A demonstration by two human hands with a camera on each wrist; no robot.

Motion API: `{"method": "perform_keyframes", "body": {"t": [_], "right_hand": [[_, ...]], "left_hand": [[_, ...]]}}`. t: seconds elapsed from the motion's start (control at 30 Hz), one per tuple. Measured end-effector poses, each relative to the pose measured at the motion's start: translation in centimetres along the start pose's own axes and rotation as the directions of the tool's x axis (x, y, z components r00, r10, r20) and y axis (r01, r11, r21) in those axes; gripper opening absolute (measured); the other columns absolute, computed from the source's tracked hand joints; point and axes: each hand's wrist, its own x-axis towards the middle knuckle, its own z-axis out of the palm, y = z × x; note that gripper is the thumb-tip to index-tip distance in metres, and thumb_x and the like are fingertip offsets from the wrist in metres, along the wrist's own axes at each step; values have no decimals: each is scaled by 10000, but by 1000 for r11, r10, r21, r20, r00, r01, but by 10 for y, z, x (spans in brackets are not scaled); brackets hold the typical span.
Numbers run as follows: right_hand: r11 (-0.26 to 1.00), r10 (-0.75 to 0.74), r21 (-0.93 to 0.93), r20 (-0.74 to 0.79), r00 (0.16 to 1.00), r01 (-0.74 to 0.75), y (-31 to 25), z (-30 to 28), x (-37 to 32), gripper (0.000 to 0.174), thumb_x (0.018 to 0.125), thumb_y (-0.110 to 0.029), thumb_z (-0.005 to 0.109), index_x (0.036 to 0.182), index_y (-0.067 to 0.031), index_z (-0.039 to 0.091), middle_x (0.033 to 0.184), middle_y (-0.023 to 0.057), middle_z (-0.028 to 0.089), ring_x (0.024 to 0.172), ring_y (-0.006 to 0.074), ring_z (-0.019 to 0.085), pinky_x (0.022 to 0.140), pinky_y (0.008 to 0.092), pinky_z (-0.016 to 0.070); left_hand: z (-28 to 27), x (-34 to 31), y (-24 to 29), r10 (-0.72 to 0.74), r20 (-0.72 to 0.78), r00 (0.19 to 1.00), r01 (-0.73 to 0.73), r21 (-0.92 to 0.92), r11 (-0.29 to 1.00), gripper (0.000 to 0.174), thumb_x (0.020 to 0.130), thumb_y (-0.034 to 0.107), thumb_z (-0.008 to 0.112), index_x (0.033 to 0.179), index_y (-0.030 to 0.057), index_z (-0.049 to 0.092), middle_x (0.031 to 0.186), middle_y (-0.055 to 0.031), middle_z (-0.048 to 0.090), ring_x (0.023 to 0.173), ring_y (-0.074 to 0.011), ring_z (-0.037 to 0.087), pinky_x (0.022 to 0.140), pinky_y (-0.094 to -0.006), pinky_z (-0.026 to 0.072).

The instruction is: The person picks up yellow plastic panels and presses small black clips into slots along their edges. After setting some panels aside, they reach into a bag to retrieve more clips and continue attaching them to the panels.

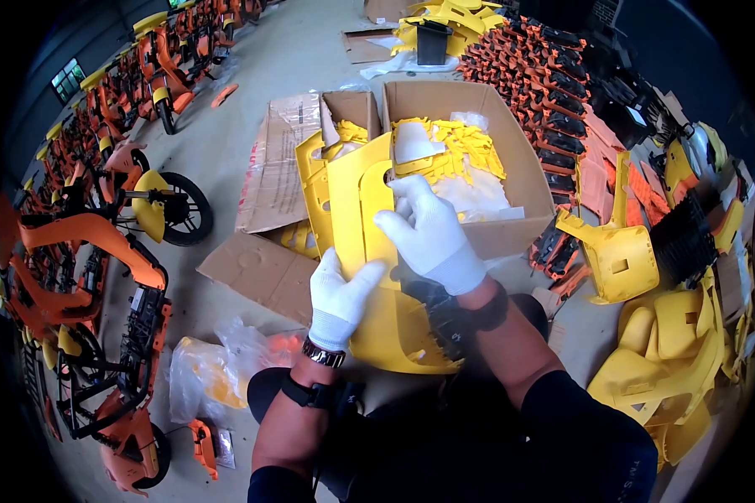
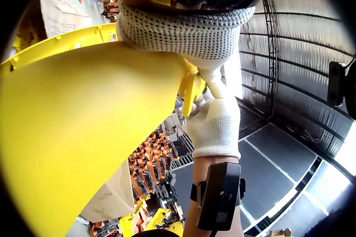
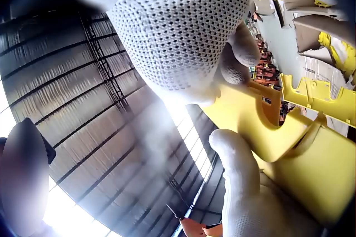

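Both hands wear white knit gloves. My left hand point(image 1: 341, 298) grips the side of a large yellow plastic panel point(image 1: 348, 201), its thumb laid across the front. The panel stands tilted in front of my body, its broad lower part near my lap. A narrower yellow plastic trim piece point(image 1: 377, 210) with a curved notch lies along the panel's right side. My right hand point(image 1: 432, 235) pinches this trim piece point(image 3: 278, 137) near its upper end. In the left wrist view the panel's smooth face point(image 2: 94, 120) fills the left side, and the right hand point(image 2: 214, 128) is beyond it.
Ahead stand open cardboard boxes point(image 1: 524, 184) holding small yellow parts point(image 1: 461, 151). Another yellow part point(image 1: 310, 189) leans against them. Yellow body panels point(image 1: 663, 352) are heaped at right, near stacked orange-and-black parts point(image 1: 554, 126). Orange motorbike frames point(image 1: 101, 235) line the left; plastic wrap point(image 1: 205, 369) lies on the floor.
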Motion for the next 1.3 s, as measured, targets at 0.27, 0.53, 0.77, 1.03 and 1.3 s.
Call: {"method": "perform_keyframes", "body": {"t": [0.27,0.53,0.77,1.03,1.3], "right_hand": [[974,93,198,75,993,-106,13,-3,7,367,865,-156,712,1161,9,572,796,4,582,696,80,531,662,266,481],[964,97,238,110,989,-121,11,-9,7,362,874,-135,727,1176,25,606,844,13,595,738,70,547,665,248,476],[825,38,553,151,988,-116,3,-24,3,323,911,-77,669,1205,29,584,1006,34,618,932,89,602,830,250,511],[749,198,650,-31,980,-131,41,-64,8,554,961,-233,611,1369,106,451,1262,182,574,1116,236,595,954,311,478],[766,39,569,423,905,-299,5,-56,-6,698,856,-231,770,1405,73,463,1235,175,660,1169,194,604,998,305,473]], "left_hand": [[5,-5,6,-44,-24,999,43,-73,996,339,851,33,756,1144,-51,610,1017,-96,713,869,-132,669,774,-288,553],[-1,-1,-1,10,-17,1000,-10,14,1000,299,870,65,740,1113,-57,616,1018,-88,710,854,-106,640,768,-275,538],[-9,2,-4,-2,-28,1000,-1,-109,994,260,1001,187,624,1116,-47,622,1000,-65,695,849,-87,614,757,-246,511],[-47,-15,55,250,-135,959,-250,13,968,466,1005,421,563,1122,-29,599,899,-84,654,718,-143,620,645,-246,506],[-43,-59,132,524,-167,835,-510,119,852,553,715,108,774,1193,-105,595,1037,-170,696,861,-220,688,867,-348,554]]}}
